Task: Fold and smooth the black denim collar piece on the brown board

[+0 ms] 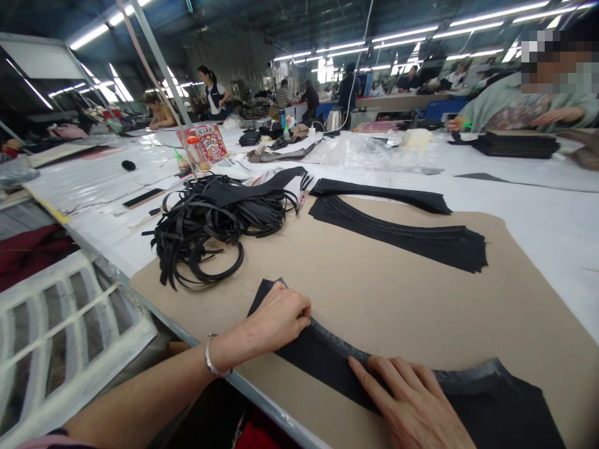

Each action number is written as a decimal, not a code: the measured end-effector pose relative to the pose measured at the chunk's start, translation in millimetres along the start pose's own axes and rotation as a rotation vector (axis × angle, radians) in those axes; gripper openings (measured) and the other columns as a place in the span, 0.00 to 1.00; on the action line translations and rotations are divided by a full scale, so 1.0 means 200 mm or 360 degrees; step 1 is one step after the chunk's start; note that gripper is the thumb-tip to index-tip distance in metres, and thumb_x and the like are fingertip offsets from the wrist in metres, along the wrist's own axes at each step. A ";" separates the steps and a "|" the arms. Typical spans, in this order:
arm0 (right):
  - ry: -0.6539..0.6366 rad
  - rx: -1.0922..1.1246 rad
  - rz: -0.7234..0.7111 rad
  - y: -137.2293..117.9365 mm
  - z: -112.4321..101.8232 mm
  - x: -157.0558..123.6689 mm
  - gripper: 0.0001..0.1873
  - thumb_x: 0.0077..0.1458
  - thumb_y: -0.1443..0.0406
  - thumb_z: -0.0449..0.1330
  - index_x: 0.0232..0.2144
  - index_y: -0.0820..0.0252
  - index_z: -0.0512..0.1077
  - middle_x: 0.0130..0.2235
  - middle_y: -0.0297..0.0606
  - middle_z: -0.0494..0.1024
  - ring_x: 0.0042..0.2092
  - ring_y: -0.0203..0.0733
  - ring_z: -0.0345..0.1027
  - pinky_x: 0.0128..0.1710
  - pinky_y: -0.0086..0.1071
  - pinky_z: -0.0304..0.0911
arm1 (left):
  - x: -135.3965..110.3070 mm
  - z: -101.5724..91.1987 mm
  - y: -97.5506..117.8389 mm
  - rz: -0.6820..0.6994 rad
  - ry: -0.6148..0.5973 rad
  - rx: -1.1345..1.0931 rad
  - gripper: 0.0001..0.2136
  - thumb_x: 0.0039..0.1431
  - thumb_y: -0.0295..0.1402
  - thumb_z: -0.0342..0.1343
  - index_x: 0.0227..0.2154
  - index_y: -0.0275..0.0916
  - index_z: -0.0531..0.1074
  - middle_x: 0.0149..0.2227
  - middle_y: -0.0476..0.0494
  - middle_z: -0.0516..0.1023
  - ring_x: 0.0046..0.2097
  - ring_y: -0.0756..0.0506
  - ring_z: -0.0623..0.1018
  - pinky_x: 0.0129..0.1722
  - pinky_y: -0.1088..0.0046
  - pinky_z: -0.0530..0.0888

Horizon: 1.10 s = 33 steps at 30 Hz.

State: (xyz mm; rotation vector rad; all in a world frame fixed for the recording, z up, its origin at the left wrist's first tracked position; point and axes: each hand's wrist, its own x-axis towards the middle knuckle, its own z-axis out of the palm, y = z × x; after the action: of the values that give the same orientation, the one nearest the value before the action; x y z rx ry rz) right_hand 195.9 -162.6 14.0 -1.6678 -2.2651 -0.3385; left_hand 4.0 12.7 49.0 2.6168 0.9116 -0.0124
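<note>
Worktop point(552, 215): bears tan sheet point(374, 296).
Black piece point(322, 360): on the sheet's near side, under both hands.
Right hand point(412, 396): fingers apart, on the piece.
Left hand point(283, 315): fingers curled together at its edge; whether pinching, cannot tell.
Grey edge strip point(341, 343): best pressed in short lengths, unpuckered.

panel point(330, 368) on board point(397, 305) | strips point(210, 215) behind left | pieces point(388, 234) right of strips

Near black panel point(322, 358): looked like matt, smooth cloth; its curved edge band point(337, 341) looked rougher.
Black strips point(219, 215), left: showed a dull sheen.
Brown sheet point(374, 305): appeared as smooth, matt paper.
Bracelet point(208, 357): was polished metal.
Far kettle point(334, 120): was shiny metal.
Clear sheeting point(355, 153), far: was glossy, crinkled plastic.
</note>
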 end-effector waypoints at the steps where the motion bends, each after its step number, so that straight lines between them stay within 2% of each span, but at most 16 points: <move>1: 0.0028 0.0014 -0.0010 0.00 0.00 0.01 0.32 0.37 0.76 0.53 0.48 0.54 0.70 0.38 0.34 0.77 0.36 0.41 0.67 0.35 0.35 0.64 | 0.01 0.00 0.00 -0.0004 -0.0003 0.0003 0.04 0.56 0.29 0.58 0.26 0.39 0.74 0.28 0.50 0.79 0.35 0.46 0.77 0.40 0.69 0.61; 6: 0.0076 0.0095 -0.0075 0.00 0.01 0.05 0.28 0.37 0.76 0.54 0.44 0.57 0.71 0.40 0.34 0.77 0.38 0.39 0.65 0.39 0.33 0.62 | 0.03 0.01 0.00 -0.0021 -0.0029 0.0023 0.04 0.54 0.29 0.58 0.25 0.39 0.74 0.26 0.50 0.79 0.33 0.45 0.77 0.41 0.68 0.62; 9: 0.0031 0.0091 -0.0085 -0.02 0.02 0.08 0.30 0.37 0.75 0.54 0.47 0.60 0.70 0.39 0.35 0.76 0.37 0.40 0.64 0.39 0.34 0.60 | 0.03 0.00 0.02 -0.0045 -0.0031 0.0046 0.04 0.54 0.29 0.59 0.25 0.39 0.74 0.26 0.48 0.79 0.33 0.45 0.77 0.41 0.67 0.62; 13: -0.0049 0.0086 -0.0070 -0.09 0.06 0.14 0.37 0.38 0.75 0.56 0.55 0.62 0.65 0.38 0.34 0.74 0.36 0.40 0.63 0.38 0.35 0.58 | 0.03 -0.01 0.04 -0.0076 -0.0038 0.0082 0.05 0.53 0.28 0.59 0.23 0.38 0.72 0.26 0.46 0.79 0.34 0.43 0.78 0.41 0.65 0.61; 18: -0.0011 0.0058 0.0050 -0.19 0.13 0.22 0.31 0.41 0.73 0.57 0.52 0.66 0.69 0.37 0.36 0.74 0.36 0.42 0.61 0.37 0.37 0.57 | 0.03 -0.01 0.05 -0.0096 -0.0031 0.0088 0.04 0.53 0.29 0.60 0.26 0.39 0.70 0.26 0.47 0.78 0.34 0.43 0.77 0.41 0.65 0.61; 22: 0.0062 0.0025 0.0150 -0.24 0.17 0.23 0.30 0.39 0.74 0.56 0.49 0.66 0.72 0.38 0.37 0.75 0.36 0.42 0.61 0.36 0.37 0.56 | 0.03 0.00 -0.01 -0.0155 0.0047 0.0050 0.13 0.50 0.35 0.64 0.35 0.39 0.67 0.30 0.49 0.77 0.35 0.44 0.76 0.43 0.65 0.60; 24: 0.0090 0.0020 0.0175 -0.24 0.18 0.24 0.28 0.38 0.74 0.56 0.46 0.64 0.73 0.39 0.37 0.75 0.37 0.43 0.62 0.36 0.37 0.56 | 0.03 -0.01 -0.06 -0.0173 0.0049 0.0002 0.14 0.50 0.36 0.64 0.35 0.39 0.66 0.30 0.51 0.77 0.35 0.45 0.75 0.44 0.65 0.60; 29: 0.0113 0.0033 0.0154 -0.23 0.17 0.26 0.26 0.36 0.74 0.56 0.43 0.65 0.75 0.38 0.37 0.76 0.38 0.43 0.62 0.39 0.36 0.56 | 0.04 -0.08 -0.18 -0.0187 0.0004 -0.0085 0.04 0.53 0.31 0.61 0.30 0.40 0.70 0.32 0.53 0.78 0.38 0.47 0.75 0.47 0.65 0.58; 33: 0.0145 0.0021 0.0150 -0.23 0.18 0.28 0.27 0.36 0.74 0.56 0.44 0.65 0.74 0.35 0.37 0.75 0.36 0.43 0.62 0.38 0.37 0.55 | 0.06 -0.13 -0.21 -0.0166 -0.0038 -0.0104 0.03 0.52 0.27 0.60 0.28 0.40 0.72 0.30 0.53 0.77 0.36 0.47 0.75 0.43 0.69 0.60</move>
State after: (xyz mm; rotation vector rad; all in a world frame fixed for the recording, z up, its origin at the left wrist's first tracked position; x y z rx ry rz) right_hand 133.3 -113.0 1.1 -1.7100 -2.1111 -0.3685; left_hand -15.3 59.8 58.0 2.5013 1.0217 -0.0405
